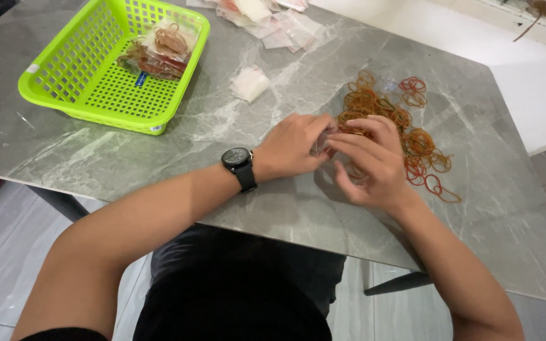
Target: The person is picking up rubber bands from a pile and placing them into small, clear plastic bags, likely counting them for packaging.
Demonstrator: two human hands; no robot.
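My left hand (292, 146), with a black watch on its wrist, and my right hand (374, 163) meet over the grey marble table (96, 151). Between their fingertips they pinch a small clear plastic bag (323, 140), mostly hidden by the fingers. Some rubber bands appear to be at the bag's mouth under my right fingers. A loose pile of orange and red rubber bands (406, 126) lies just beyond and to the right of my right hand.
A lime green plastic basket (71, 69) at the far left holds several filled bags of rubber bands (159, 50). A small empty bag (250, 83) lies mid-table. More clear bags (273, 19) sit at the far edge. The table's near edge runs below my forearms.
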